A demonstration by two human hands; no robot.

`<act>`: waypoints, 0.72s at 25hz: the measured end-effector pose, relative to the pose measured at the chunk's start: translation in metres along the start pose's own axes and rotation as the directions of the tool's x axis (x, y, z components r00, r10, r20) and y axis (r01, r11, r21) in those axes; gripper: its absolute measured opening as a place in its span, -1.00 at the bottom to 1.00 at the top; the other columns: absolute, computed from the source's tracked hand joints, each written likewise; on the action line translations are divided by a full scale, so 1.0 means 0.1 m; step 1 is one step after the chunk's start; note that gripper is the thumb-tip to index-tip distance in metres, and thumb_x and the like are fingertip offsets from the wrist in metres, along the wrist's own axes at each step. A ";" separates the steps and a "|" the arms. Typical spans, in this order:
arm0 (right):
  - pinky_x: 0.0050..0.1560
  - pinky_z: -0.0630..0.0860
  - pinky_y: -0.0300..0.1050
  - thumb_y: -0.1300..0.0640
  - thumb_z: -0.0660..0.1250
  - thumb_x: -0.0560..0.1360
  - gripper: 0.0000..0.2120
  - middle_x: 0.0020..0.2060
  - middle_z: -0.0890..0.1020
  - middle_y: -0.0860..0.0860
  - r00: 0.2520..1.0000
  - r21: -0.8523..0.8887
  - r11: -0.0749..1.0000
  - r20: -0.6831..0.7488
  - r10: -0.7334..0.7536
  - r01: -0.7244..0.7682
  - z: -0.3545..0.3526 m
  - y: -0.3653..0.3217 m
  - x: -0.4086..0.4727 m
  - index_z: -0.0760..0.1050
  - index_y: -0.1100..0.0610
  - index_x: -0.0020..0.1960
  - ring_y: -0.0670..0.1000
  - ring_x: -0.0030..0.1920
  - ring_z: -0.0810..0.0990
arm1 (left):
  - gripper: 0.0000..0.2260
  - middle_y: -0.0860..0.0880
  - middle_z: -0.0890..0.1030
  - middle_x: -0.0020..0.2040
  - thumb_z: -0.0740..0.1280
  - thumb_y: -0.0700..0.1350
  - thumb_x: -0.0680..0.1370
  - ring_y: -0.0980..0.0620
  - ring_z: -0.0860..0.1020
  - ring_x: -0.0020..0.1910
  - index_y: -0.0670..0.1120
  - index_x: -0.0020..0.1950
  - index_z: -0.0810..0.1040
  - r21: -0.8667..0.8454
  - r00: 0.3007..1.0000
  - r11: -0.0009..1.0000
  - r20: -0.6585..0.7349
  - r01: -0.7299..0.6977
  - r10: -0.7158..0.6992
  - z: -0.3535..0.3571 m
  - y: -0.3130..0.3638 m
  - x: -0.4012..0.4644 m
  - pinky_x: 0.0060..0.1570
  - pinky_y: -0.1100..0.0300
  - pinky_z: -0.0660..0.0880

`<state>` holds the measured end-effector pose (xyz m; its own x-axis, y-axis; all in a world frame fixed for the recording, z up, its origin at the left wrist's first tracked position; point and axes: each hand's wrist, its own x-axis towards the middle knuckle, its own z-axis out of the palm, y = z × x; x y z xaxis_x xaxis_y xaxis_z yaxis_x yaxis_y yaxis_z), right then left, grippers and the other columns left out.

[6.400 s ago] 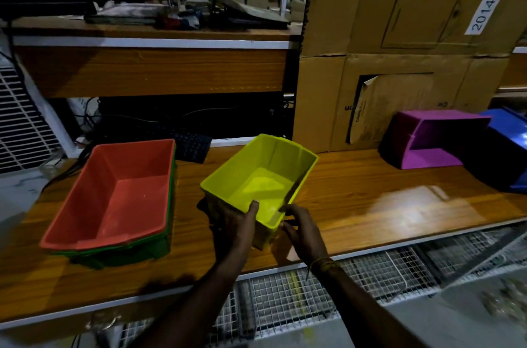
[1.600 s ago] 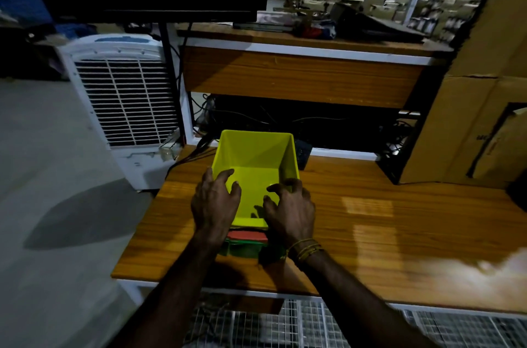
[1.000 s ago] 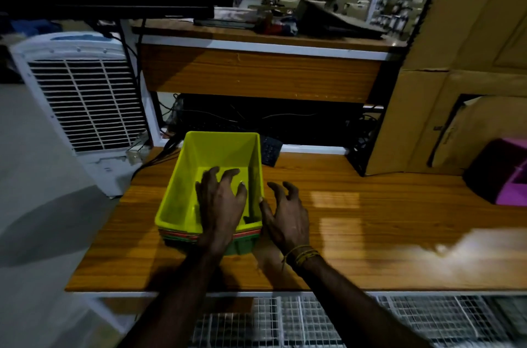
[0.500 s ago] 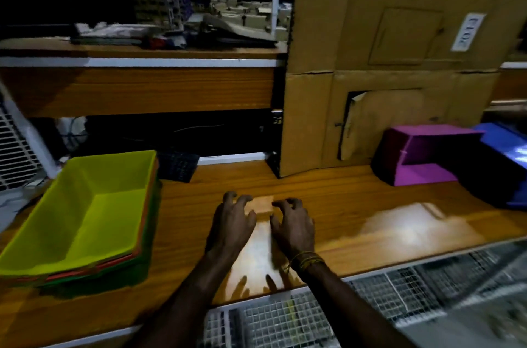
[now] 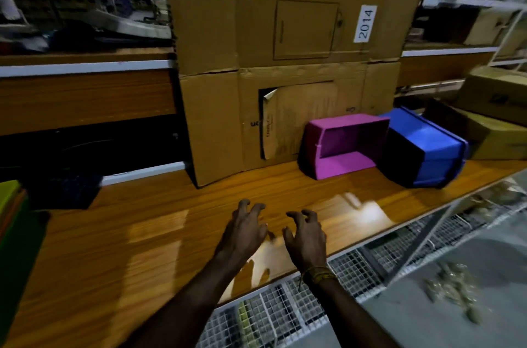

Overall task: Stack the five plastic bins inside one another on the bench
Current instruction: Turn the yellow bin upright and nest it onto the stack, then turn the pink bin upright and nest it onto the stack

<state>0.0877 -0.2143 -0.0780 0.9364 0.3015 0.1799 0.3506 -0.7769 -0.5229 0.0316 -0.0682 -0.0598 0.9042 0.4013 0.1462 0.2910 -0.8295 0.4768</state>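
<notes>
Both hands hover empty over the wooden bench [image 5: 148, 250], the left hand [image 5: 244, 231] and right hand [image 5: 306, 236] side by side, fingers [image 5: 251, 206] spread apart and curled, holding nothing. The purple bin [image 5: 342, 145] lies tipped on its side against the cardboard boxes [image 5: 285, 34], mouth facing the person, and the blue bin [image 5: 425, 148] lies tilted just beside it on the right. At the far left edge, a sliver of the nested stack [image 5: 11, 205] shows yellow over orange and green. The bins look light, rigid and smooth, so they should lift easily; gripping opposite rims of the purple one with both hands seems safest.
</notes>
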 end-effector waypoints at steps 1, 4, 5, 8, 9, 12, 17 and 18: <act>0.24 0.43 0.20 0.02 0.30 0.52 -0.64 0.39 0.34 0.10 1.000 0.004 1.000 -0.007 0.026 -0.026 -0.03 0.10 0.05 0.43 -0.07 0.31 0.20 0.29 0.45 | -0.58 -0.06 0.22 0.49 0.28 0.01 0.57 -0.13 0.38 0.35 0.09 0.43 0.34 0.009 1.000 1.000 0.019 -0.024 0.024 0.07 0.11 0.10 0.12 0.02 0.51; 0.23 0.44 0.20 0.01 0.30 0.53 -0.64 0.38 0.34 0.10 0.996 -0.014 0.997 -0.037 0.075 -0.076 -0.11 0.40 0.18 0.42 -0.08 0.32 0.19 0.27 0.46 | -0.55 -0.08 0.20 0.49 0.28 0.01 0.57 -0.14 0.36 0.37 0.08 0.46 0.30 0.016 0.994 0.996 0.070 -0.082 0.081 0.27 0.41 0.37 0.17 -0.02 0.50; 0.22 0.44 0.20 0.01 0.30 0.53 -0.64 0.38 0.34 0.10 0.995 -0.023 0.996 -0.048 0.086 -0.087 -0.15 0.49 0.24 0.41 -0.08 0.32 0.19 0.27 0.46 | -0.54 -0.09 0.19 0.50 0.28 0.01 0.57 -0.15 0.34 0.38 0.08 0.46 0.29 0.016 0.992 0.995 0.076 -0.101 0.100 0.34 0.51 0.47 0.19 -0.02 0.49; 0.23 0.43 0.21 0.01 0.29 0.54 -0.63 0.40 0.32 0.10 0.989 -0.053 0.990 -0.078 0.126 -0.131 -0.25 0.76 0.55 0.39 -0.08 0.34 0.19 0.28 0.45 | -0.53 -0.10 0.15 0.52 0.27 0.01 0.57 -0.15 0.30 0.41 0.07 0.47 0.28 0.001 0.983 0.986 0.069 -0.168 0.167 0.54 0.76 0.88 0.22 -0.02 0.47; 0.23 0.42 0.22 0.01 0.29 0.54 -0.63 0.41 0.32 0.10 0.986 -0.059 0.988 -0.089 0.140 -0.146 -0.28 0.83 0.68 0.39 -0.08 0.34 0.19 0.28 0.45 | -0.53 -0.11 0.14 0.53 0.27 0.00 0.57 -0.15 0.29 0.43 0.07 0.48 0.28 -0.008 0.980 0.983 0.065 -0.185 0.186 0.59 0.84 1.04 0.24 -0.01 0.45; 0.23 0.42 0.25 0.02 0.29 0.55 -0.62 0.41 0.32 0.12 0.981 -0.083 0.983 -0.120 0.153 -0.164 -0.36 0.98 1.11 0.38 -0.08 0.35 0.20 0.31 0.42 | -0.51 -0.13 0.15 0.54 0.29 -0.03 0.55 -0.15 0.26 0.46 0.07 0.47 0.29 -0.026 0.966 0.968 0.054 -0.251 0.252 0.73 1.08 1.60 0.32 0.01 0.39; 0.23 0.44 0.24 0.04 0.30 0.53 -0.61 0.40 0.34 0.13 0.975 -0.074 0.981 -0.146 0.169 -0.181 -0.47 1.05 1.78 0.40 -0.07 0.34 0.22 0.30 0.44 | -0.51 -0.18 0.27 0.46 0.24 -0.14 0.52 -0.19 0.36 0.36 0.01 0.46 0.33 0.026 0.936 0.936 -0.006 -0.351 0.351 0.84 1.51 2.62 0.34 -0.02 0.38; 0.22 0.44 0.23 0.04 0.30 0.52 -0.62 0.41 0.34 0.13 0.975 -0.076 0.981 -0.147 0.168 -0.180 -0.48 1.06 1.88 0.40 -0.07 0.33 0.22 0.29 0.45 | -0.52 -0.19 0.28 0.45 0.22 -0.15 0.53 -0.20 0.35 0.37 0.00 0.46 0.33 0.047 0.931 0.930 -0.006 -0.364 0.364 0.86 1.58 2.79 0.35 -0.04 0.37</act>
<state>0.3017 -0.2663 -0.0596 0.9742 0.0824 0.2103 0.1765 -0.8584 -0.4817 0.3568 -0.1214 -0.0185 0.9462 0.0737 0.3150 -0.0435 -0.9360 0.3494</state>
